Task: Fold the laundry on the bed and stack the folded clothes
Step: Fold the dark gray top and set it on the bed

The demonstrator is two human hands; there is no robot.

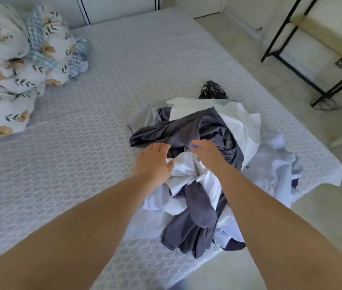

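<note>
Both hands, left hand and right hand, reach with fingers relaxed and apart, gripping nothing, over the laundry pile toward four o'clock on the bed.

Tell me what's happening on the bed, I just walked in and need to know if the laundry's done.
Not yet. A person is reaching both hands into an unfolded laundry pile near the mattress edge. The left hand and right hand hover open over a dark grey garment and crumpled white cloth, holding nothing. No folded stack is visible. A bundled floral duvet sits at the far corner.
</note>
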